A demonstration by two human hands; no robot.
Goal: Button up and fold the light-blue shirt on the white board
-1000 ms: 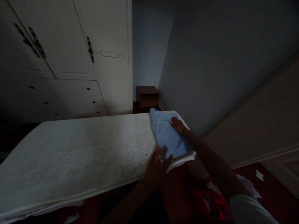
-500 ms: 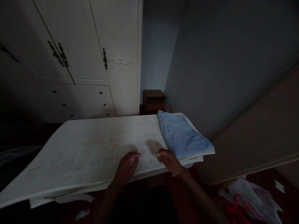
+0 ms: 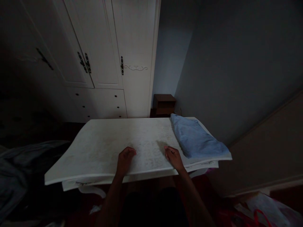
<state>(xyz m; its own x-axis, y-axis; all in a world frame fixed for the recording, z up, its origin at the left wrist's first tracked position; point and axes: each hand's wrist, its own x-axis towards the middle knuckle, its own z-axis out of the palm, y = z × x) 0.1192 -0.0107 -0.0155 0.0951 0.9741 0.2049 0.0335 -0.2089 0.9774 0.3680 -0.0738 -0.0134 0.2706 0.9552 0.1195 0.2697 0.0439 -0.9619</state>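
Observation:
Both my hands rest on a white table top [image 3: 99,148] near its front edge. My left hand [image 3: 125,158] lies with its fingers curled under, and nothing shows in it. My right hand [image 3: 174,157] lies palm down, its fingers loosely bent and touching the surface. A folded light blue cloth [image 3: 195,138] lies on the table's right end, a short way right of my right hand and apart from it.
A white wardrobe [image 3: 106,56] with dark handles and drawers stands behind the table. A small brown nightstand [image 3: 164,104] sits in the corner. Dark grey fabric [image 3: 21,170] lies at the left. Red and white bags [image 3: 260,211] lie on the floor at right.
Both hands left the blue cloth and came to the bare table top in front of me. The view swung left, so the table and cloth sit further right.

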